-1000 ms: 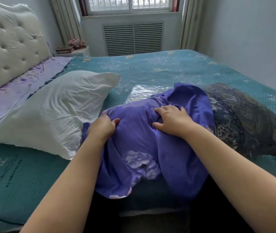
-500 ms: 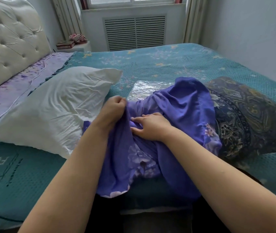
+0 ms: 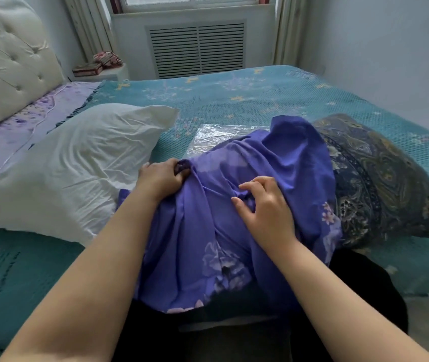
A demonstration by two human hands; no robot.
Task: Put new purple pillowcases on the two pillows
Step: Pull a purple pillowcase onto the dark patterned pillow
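A purple pillowcase (image 3: pixel 281 163) with pale flowers lies bunched on the bed's near edge. My left hand (image 3: pixel 159 178) pinches its upper fold. My right hand (image 3: pixel 265 205) rests on the middle of the cloth with curled fingers gathering a crease. A bare white pillow (image 3: pixel 77 163) lies to the left, touching the purple cloth. A pillow in a dark paisley cover (image 3: pixel 380 181) lies to the right, partly under the purple cloth.
A clear plastic bag (image 3: pixel 218 135) lies flat behind the pillowcase on the teal bedspread (image 3: pixel 234 100). A tufted cream headboard (image 3: pixel 7 66) stands at the left. A nightstand (image 3: pixel 103 71) with small items sits by the window wall. Dark clothing (image 3: pixel 364 296) shows below.
My left hand has climbed up and away along the cloth's fold, lifting it. My right hand shifted back to the right on the cloth. The view tilted down slightly.
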